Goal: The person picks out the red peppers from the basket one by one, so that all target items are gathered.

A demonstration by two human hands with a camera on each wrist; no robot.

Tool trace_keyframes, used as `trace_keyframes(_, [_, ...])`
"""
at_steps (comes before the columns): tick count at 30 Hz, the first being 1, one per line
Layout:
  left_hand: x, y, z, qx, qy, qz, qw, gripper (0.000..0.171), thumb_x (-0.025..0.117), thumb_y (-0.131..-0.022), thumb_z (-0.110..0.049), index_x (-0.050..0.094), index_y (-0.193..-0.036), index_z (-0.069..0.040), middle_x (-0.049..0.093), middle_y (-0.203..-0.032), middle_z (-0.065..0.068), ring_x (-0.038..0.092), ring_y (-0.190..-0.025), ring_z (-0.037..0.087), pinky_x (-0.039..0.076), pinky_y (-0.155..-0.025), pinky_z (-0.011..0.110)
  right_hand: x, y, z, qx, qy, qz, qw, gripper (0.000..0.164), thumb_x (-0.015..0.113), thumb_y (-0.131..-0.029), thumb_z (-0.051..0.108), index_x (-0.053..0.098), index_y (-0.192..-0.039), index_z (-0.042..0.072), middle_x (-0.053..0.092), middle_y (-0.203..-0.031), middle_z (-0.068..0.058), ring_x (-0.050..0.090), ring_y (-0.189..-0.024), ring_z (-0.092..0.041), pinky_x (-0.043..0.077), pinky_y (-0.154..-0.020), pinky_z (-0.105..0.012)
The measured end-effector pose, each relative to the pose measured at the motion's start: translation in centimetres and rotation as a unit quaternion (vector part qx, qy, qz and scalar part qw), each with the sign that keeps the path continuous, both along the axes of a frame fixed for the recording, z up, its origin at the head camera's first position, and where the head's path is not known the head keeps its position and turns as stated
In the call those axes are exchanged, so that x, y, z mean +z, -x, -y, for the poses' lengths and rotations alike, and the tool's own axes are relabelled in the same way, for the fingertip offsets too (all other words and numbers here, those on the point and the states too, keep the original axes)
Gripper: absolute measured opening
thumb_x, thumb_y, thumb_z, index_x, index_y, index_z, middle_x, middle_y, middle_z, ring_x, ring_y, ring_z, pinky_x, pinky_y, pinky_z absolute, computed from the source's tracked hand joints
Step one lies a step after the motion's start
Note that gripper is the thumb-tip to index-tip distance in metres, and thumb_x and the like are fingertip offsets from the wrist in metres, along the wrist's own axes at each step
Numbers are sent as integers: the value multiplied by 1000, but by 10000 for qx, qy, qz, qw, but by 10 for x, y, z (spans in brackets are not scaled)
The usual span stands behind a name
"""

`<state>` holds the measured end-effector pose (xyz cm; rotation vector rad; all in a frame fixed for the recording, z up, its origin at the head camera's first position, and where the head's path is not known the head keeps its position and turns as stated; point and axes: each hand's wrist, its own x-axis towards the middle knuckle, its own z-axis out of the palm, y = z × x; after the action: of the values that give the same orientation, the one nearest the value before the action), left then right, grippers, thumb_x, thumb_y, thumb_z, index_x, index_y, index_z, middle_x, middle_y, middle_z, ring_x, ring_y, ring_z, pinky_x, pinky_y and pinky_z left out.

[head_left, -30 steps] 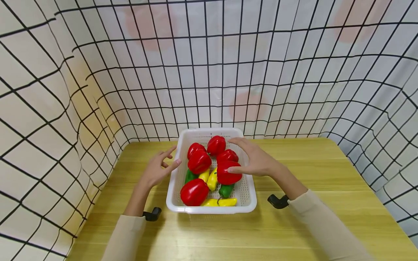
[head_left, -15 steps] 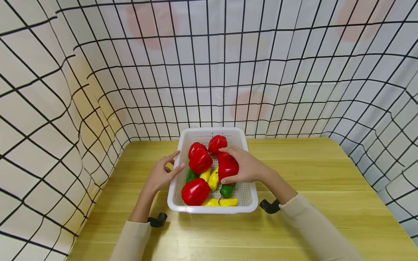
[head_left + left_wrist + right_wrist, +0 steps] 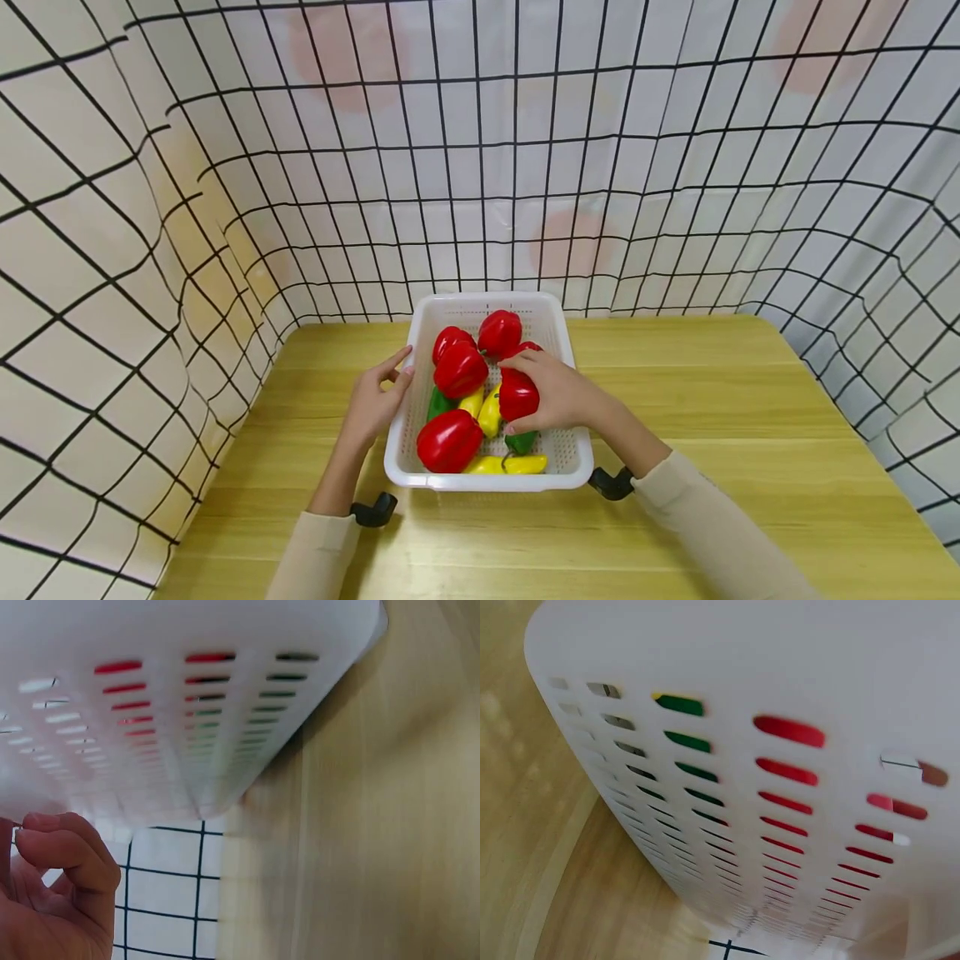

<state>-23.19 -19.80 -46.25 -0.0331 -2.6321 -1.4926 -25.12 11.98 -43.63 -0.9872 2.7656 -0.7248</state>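
A white plastic basket (image 3: pixel 489 481) holds several red bell peppers (image 3: pixel 450 441), yellow peppers (image 3: pixel 525 464) and green peppers (image 3: pixel 438 403). My left hand (image 3: pixel 377 402) grips the basket's left rim near its far half. Seen from the left wrist, curled fingers (image 3: pixel 75 851) meet the rim's underside; the thumb's contact is hard to make out there. Over the basket's right side, my right hand (image 3: pixel 561 392) holds a red bell pepper (image 3: pixel 517 395), fingers at its far side and thumb at the near side. The palm hides part of that pepper. Basket slots hide most of the right hand in its wrist view.
The basket stands on a wooden table (image 3: pixel 720 392). White sheeting behind a black wire grid (image 3: pixel 517 200) encloses the back and sides. Black wrist mounts (image 3: pixel 375 510) sit at both cuffs, the right one close to the basket's near right corner.
My right hand has moved left and down over the red bell pepper and closed around it. The left hand has come in against the basket rim, its thumb drawing nearer. The basket has barely shifted.
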Motion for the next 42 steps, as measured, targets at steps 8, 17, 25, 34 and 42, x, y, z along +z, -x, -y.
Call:
trace_keyframes(8, [2, -2, -5, 180, -126, 138, 9997, 44, 58, -106, -29, 57, -149, -25, 67, -95, 16, 64, -75, 21, 61, -62, 31, 1, 0, 1, -26, 126, 7, 9999, 73, 89, -73, 41, 62, -135, 14, 63, -135, -4, 56, -121, -25, 62, -91, -47])
trace_keyframes(17, [6, -6, -12, 162, 88, 105, 9998, 46, 55, -107, -27, 53, -152, -21, 64, -91, 15, 62, -75, 22, 60, -61, 30, -1, 3, -3, -135, 457, 230, 9986, 74, 89, -74, 39, 60, -138, 14, 61, -138, -5, 55, -122, -25, 63, -88, -44])
trace_keyframes(25, [4, -6, -13, 153, 547, -125, 9983, 46, 52, -108, -29, 52, -153, -22, 66, -88, 13, 59, -69, 20, 57, -57, 27, 1, 2, -8, -114, 987, 469, 9939, 65, 89, -76, 38, 60, -132, 19, 65, -128, 0, 61, -114, -23, 64, -84, -38])
trace_keyframes(34, [3, -8, -10, 170, 699, -154, 9973, 45, 53, -108, -30, 53, -152, -23, 66, -86, 12, 60, -66, 19, 56, -55, 27, -1, -1, -11, -52, 1465, 641, 9871, 76, 88, -78, 40, 56, -142, 16, 63, -136, -1, 61, -120, -23, 63, -89, -40])
trace_keyframes(42, [3, -7, -10, 153, 729, -210, 9970, 45, 54, -108, -30, 53, -152, -23, 67, -87, 12, 60, -68, 20, 57, -56, 27, 8, -4, -25, -283, 1896, 457, 9804, 68, 89, -78, 36, 61, -138, 21, 66, -135, -1, 63, -119, -25, 58, -100, -51])
